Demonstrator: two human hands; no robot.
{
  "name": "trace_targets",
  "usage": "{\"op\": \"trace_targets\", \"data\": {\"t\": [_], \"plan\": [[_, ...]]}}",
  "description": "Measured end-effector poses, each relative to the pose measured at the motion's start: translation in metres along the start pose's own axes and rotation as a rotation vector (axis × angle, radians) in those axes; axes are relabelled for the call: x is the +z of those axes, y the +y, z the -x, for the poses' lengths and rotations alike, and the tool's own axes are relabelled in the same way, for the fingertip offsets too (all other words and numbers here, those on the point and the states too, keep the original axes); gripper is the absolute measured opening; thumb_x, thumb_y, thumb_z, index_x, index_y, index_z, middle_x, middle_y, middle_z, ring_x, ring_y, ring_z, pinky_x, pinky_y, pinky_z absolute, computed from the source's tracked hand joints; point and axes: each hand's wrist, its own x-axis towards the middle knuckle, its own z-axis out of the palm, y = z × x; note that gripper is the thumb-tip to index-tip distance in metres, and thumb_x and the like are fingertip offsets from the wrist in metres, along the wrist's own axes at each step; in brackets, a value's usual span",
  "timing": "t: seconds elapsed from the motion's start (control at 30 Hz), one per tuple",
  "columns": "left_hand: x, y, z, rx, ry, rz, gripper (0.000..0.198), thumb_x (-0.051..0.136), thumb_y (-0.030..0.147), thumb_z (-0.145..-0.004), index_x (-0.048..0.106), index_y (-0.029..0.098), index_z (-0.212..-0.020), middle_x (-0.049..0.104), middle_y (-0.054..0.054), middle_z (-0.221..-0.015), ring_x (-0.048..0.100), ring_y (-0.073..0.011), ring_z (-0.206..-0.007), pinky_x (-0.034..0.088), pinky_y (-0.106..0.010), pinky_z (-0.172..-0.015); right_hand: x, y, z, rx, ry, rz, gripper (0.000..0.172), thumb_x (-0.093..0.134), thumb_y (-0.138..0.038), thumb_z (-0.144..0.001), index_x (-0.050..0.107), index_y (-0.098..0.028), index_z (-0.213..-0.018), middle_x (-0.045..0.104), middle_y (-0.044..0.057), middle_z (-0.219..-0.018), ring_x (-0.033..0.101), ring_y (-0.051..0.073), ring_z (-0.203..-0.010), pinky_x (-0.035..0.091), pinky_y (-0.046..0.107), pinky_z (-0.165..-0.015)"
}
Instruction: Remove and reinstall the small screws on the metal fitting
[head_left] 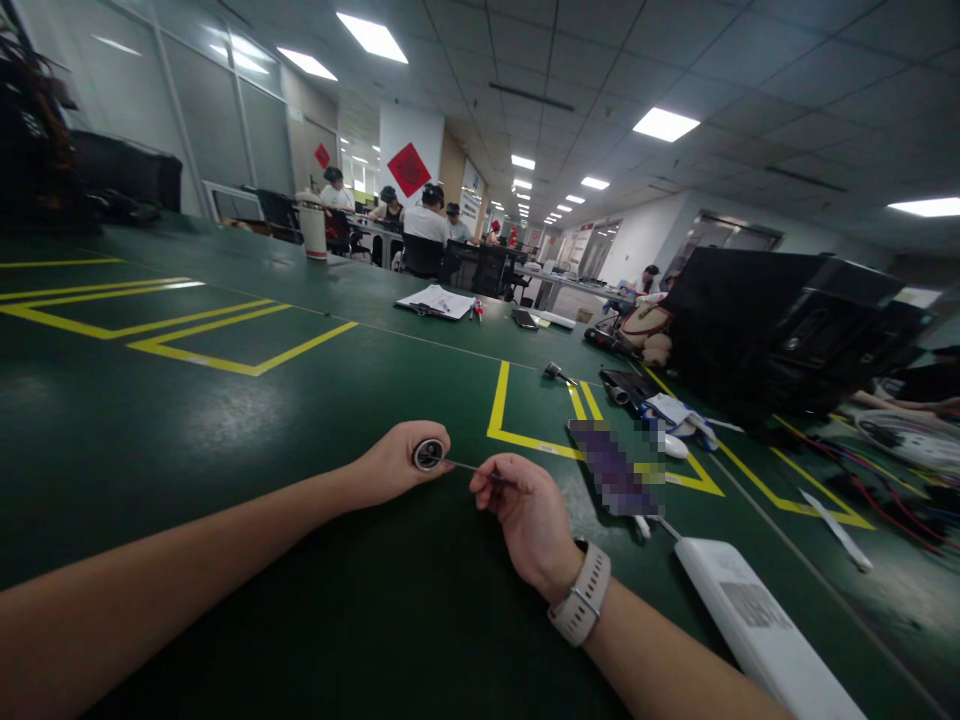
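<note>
My left hand (pixel 394 462) is closed around a small round metal-rimmed object (pixel 428 455), held just above the green table (pixel 225 430). A thin dark strand (pixel 472 467) runs from that round object to my right hand (pixel 525 515), whose fingertips pinch its end. The two hands are close together near the table's middle. A pale watch (pixel 581 595) sits on my right wrist.
A white flat box (pixel 757 620) lies right of my right arm, beside a blurred-out item (pixel 611 468). Yellow tape lines (pixel 225 345) mark the table. Papers (pixel 437 301), a cup (pixel 313 227), black cases (pixel 772 330) and cables (pixel 900 480) lie farther off. People sit at distant desks.
</note>
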Motion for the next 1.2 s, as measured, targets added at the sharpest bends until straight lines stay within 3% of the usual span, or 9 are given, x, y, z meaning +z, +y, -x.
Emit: {"op": "trace_targets", "data": {"t": [0.43, 0.63, 0.8, 1.0, 1.2], "plan": [[0.002, -0.002, 0.0, -0.105, 0.084, -0.154, 0.013, 0.055, 0.026, -0.07, 0.048, 0.017, -0.065, 0.048, 0.004, -0.064, 0.046, -0.0123, -0.061, 0.035, -0.024, -0.056, 0.0, -0.001, 0.0, -0.038, 0.081, -0.015, 0.015, 0.052, -0.021, -0.069, 0.062, -0.014, -0.061, 0.059, 0.002, -0.058, 0.048, 0.012, -0.053, 0.036, 0.024, -0.053], [0.002, -0.006, -0.002, -0.201, 0.131, -0.199, 0.012, 0.054, 0.026, -0.071, 0.048, 0.018, -0.066, 0.048, 0.003, -0.064, 0.046, -0.0138, -0.061, 0.035, -0.025, -0.056, 0.001, 0.0, 0.001, -0.089, 0.186, 0.156, 0.014, 0.052, -0.02, -0.067, 0.061, -0.015, -0.058, 0.057, 0.0, -0.055, 0.046, 0.011, -0.052, 0.033, 0.024, -0.051], [0.003, -0.009, -0.002, -0.202, 0.136, -0.202, 0.012, 0.055, 0.026, -0.07, 0.048, 0.018, -0.065, 0.047, 0.004, -0.063, 0.045, -0.0131, -0.059, 0.035, -0.025, -0.056, 0.001, 0.002, 0.001, -0.105, 0.222, 0.245, 0.014, 0.052, -0.019, -0.066, 0.061, -0.015, -0.058, 0.056, 0.0, -0.052, 0.044, 0.011, -0.051, 0.03, 0.024, -0.048], [0.002, -0.008, -0.001, -0.196, 0.135, -0.192, 0.011, 0.054, 0.026, -0.07, 0.048, 0.018, -0.066, 0.047, 0.004, -0.063, 0.046, -0.0134, -0.06, 0.035, -0.025, -0.056, 0.001, 0.001, 0.004, -0.168, 0.14, 0.224, 0.014, 0.051, -0.021, -0.074, 0.062, -0.017, -0.064, 0.058, 0.0, -0.061, 0.048, 0.012, -0.059, 0.035, 0.025, -0.054], [0.002, -0.004, -0.002, -0.153, 0.118, -0.195, 0.013, 0.054, 0.027, -0.07, 0.047, 0.018, -0.063, 0.047, 0.004, -0.061, 0.046, -0.013, -0.06, 0.035, -0.024, -0.055, 0.004, -0.001, 0.01, -0.227, -0.072, 0.518, 0.019, 0.048, -0.025, -0.084, 0.063, -0.018, -0.075, 0.06, 0.002, -0.075, 0.052, 0.015, -0.07, 0.04, 0.027, -0.063]]}}
